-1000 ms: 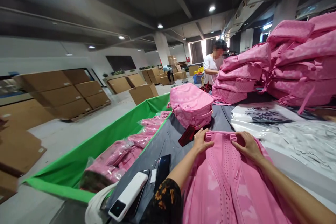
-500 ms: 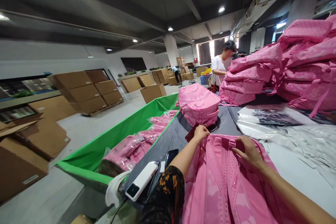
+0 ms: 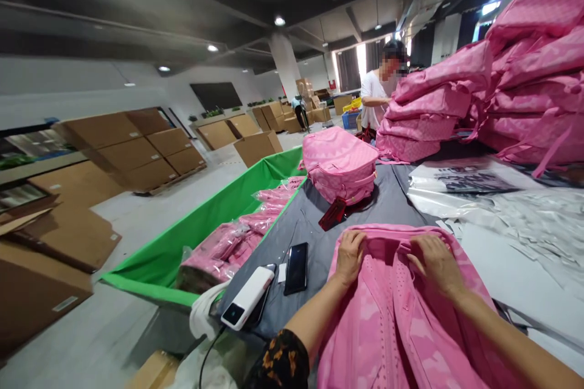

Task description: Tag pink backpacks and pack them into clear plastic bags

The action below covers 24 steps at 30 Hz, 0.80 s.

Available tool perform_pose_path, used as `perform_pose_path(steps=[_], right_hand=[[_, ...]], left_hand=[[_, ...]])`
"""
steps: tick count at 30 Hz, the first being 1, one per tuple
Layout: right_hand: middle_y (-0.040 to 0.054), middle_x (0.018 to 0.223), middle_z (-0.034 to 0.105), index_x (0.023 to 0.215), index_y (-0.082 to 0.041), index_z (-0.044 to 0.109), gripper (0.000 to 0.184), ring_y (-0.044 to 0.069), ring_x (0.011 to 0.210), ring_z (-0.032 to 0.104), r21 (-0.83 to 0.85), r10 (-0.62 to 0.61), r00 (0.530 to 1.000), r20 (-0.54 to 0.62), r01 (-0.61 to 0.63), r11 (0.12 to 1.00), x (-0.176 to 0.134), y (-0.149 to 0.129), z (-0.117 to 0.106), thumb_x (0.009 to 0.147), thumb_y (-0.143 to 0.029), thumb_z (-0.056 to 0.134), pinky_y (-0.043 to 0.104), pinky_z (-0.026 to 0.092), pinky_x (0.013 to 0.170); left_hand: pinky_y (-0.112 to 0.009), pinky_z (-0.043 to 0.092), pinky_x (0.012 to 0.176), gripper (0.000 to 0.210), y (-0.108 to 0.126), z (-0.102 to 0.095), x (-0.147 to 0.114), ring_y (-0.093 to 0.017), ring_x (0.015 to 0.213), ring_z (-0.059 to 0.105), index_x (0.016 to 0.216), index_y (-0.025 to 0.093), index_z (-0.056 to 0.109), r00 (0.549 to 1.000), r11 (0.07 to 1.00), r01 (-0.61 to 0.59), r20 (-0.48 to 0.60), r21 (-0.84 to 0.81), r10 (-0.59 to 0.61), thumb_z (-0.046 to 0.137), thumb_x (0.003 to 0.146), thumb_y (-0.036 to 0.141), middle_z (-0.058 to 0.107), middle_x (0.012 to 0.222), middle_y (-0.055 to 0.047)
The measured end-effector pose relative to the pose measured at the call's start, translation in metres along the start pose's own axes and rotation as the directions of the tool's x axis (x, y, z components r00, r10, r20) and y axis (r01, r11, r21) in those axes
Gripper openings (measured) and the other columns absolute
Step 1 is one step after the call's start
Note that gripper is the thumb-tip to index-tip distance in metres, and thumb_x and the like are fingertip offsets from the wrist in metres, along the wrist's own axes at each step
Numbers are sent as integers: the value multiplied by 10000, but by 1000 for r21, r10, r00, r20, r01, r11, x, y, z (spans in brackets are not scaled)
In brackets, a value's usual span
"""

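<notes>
A pink camouflage backpack (image 3: 365, 328) lies on the grey table in front of me, its perforated straps running down the middle. My left hand (image 3: 350, 254) is closed on the bag's upper left edge, fingers curled over it. On the upper right, my right hand (image 3: 435, 261) grips the bag near the top of a strap, fingers bent and fingertips partly hidden in the fabric. Just beyond stands another pink backpack (image 3: 340, 164), with a dark red tag (image 3: 333, 214) at its base.
To the left is a green fabric bin (image 3: 150, 289) holding plastic-wrapped pink bags. A phone (image 3: 296, 267) and a white power bank (image 3: 249, 298) lie on the table. Stacked pink backpacks (image 3: 433, 97) and plastic bags (image 3: 469, 179) are at right. A person (image 3: 376, 88) stands behind.
My left hand has moved from the bag's top corner down onto its left edge, with fingers curled over. The right hand stays near the strap top. The view has shifted, showing the whole phone.
</notes>
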State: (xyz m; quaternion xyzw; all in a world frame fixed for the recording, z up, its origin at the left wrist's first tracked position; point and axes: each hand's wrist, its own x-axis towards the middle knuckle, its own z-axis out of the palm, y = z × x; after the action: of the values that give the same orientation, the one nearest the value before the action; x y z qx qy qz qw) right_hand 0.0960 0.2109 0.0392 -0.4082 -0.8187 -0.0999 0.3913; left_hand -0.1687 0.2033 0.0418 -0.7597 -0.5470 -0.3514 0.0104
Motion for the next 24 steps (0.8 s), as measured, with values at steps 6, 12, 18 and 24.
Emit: perform_pose_path(steps=[6, 12, 18, 24], right_hand=[[92, 948, 691, 976, -202, 601, 165, 252, 904, 618, 14, 38, 981, 189, -41, 999, -21, 4, 4, 1000, -338, 510, 375, 447, 860], [132, 959, 700, 975, -181, 605, 185, 299, 917, 621, -55, 170, 914, 368, -161, 985, 36, 53, 54, 900, -347, 573, 398, 449, 846], [106, 926, 726, 984, -204, 620, 179, 272, 842, 658, 38, 146, 941, 306, -165, 986, 59, 93, 85, 864, -309, 538, 368, 482, 761], [132, 1040, 733, 1073, -185, 644, 290, 266, 957, 679, 68, 134, 973, 187, -149, 987, 43, 89, 92, 965, -241, 380, 405, 517, 879]], left_hand=[[-350, 515, 931, 176, -4, 21, -4, -205, 997, 634, 993, 199, 706, 977, 997, -44, 209, 56, 31, 532, 1019, 209, 712, 1036, -63], [-361, 476, 1015, 228, -18, 55, 76, -218, 1085, 627, 1001, 165, 727, 932, 985, 4, 356, 171, -66, 509, 1031, 223, 722, 1074, -92], [-385, 514, 965, 381, 3, 42, 108, -256, 1093, 662, 1206, 183, 700, 897, 950, 81, 393, 301, -201, 412, 1058, 385, 731, 1138, -121], [-591, 192, 1252, 882, 49, 47, 65, -378, 1573, 169, 1600, 309, 324, 866, 987, -57, 499, 150, -26, 503, 880, 786, 255, 1692, -128]])
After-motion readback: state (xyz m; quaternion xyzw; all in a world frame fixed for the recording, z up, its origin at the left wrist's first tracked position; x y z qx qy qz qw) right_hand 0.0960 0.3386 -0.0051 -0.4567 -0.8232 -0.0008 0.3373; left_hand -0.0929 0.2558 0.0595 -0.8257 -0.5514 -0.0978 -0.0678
